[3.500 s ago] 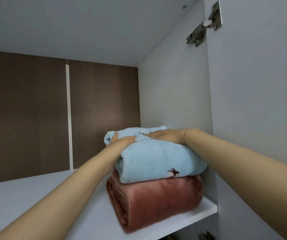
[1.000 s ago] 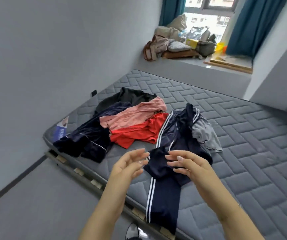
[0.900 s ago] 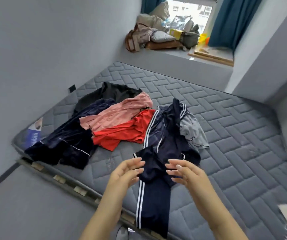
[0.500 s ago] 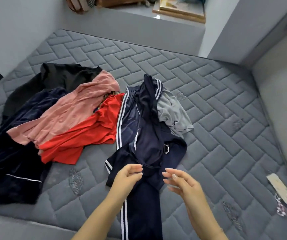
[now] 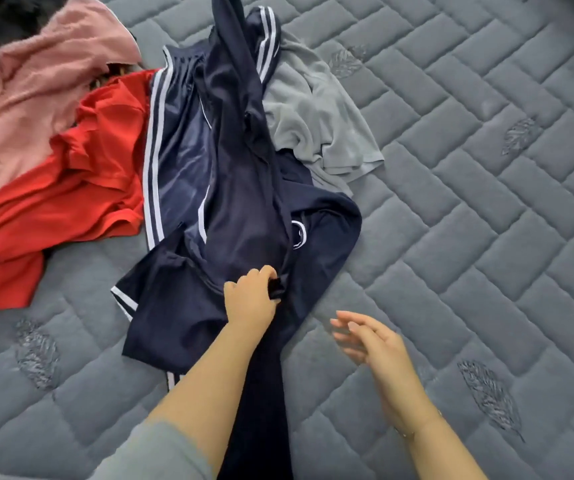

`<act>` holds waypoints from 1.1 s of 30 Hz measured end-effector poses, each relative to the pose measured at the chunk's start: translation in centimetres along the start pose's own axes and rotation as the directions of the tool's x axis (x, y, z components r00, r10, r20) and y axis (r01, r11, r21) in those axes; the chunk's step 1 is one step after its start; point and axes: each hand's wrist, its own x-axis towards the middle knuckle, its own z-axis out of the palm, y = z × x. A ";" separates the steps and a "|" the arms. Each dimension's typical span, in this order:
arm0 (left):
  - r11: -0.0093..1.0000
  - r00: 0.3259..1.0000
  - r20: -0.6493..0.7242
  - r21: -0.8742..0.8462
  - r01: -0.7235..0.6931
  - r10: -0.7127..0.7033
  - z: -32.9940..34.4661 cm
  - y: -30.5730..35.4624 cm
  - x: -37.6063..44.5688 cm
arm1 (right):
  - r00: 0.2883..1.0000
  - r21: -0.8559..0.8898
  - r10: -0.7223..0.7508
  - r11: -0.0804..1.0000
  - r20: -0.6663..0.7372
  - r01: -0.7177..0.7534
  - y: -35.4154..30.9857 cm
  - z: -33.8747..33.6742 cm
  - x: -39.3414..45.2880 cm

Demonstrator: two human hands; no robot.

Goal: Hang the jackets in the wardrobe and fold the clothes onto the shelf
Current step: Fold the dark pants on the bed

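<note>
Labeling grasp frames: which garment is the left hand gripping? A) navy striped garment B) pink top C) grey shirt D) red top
A: the left hand pinches a fold of the navy striped garment; the right hand hovers open above the mattress, holding nothing.

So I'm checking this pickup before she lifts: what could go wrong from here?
The left hand pinches just one fold of the navy striped garment, so it may slip or lift bunched. That garment overlaps the grey top and red top, which could drag along. The right hand isn't helping yet.
</note>
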 end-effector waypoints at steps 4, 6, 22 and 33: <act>0.907 0.996 -0.084 -0.420 0.001 -0.040 0.4 -0.6 -2.8 | 0.998 -0.050 0.057 0.997 0.015 -0.056 1.2 -1.1 1.4; 0.803 1.000 -0.022 -0.596 0.004 -0.021 -0.7 -0.8 -5.6 | 0.998 -0.054 0.058 0.997 0.027 -0.057 1.0 -1.4 1.6; 0.754 0.696 0.685 -0.569 0.327 0.215 0.4 -4.2 -18.2 | 0.987 -0.239 -0.149 0.958 0.057 0.159 -1.0 5.5 3.2; 0.521 0.940 0.173 -0.796 0.309 -0.294 -1.2 -2.7 -11.4 | 0.971 -0.397 0.232 0.887 -0.058 -0.236 13.7 -0.9 -5.5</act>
